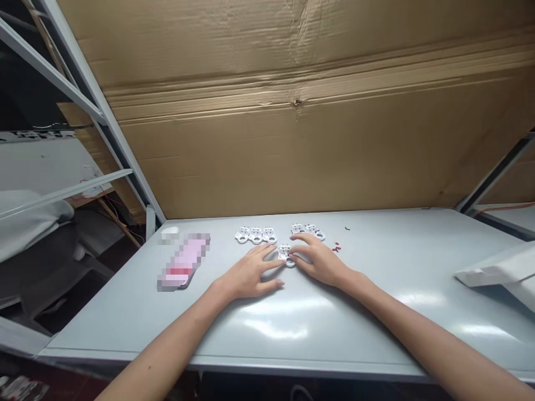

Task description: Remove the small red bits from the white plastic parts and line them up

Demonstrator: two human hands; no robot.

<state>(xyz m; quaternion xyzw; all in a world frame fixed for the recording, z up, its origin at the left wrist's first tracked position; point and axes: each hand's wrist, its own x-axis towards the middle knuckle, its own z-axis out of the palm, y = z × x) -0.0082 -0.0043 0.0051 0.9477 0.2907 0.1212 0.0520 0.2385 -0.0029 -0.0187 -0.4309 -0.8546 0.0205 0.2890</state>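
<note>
Small white plastic part [285,254] lying flat on the grey table [125,312], between the hands and close to both. Right hand [317,259] with fingertips on it, grip impossible to tell; left hand [249,272] spread, fingertips just beside it. Row of three parts [256,235] and a pair [307,230] just ahead; red bits [336,247] near the right hand. Main risk: a careless slide nudging the part into that pair or scattering the red bits.

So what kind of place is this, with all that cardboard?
It's probably a small workshop or assembly room. A long pale-grey workbench holds rows of small white parts, a big cardboard sheet stands behind it, and a metal shelving frame runs along the left.
</note>
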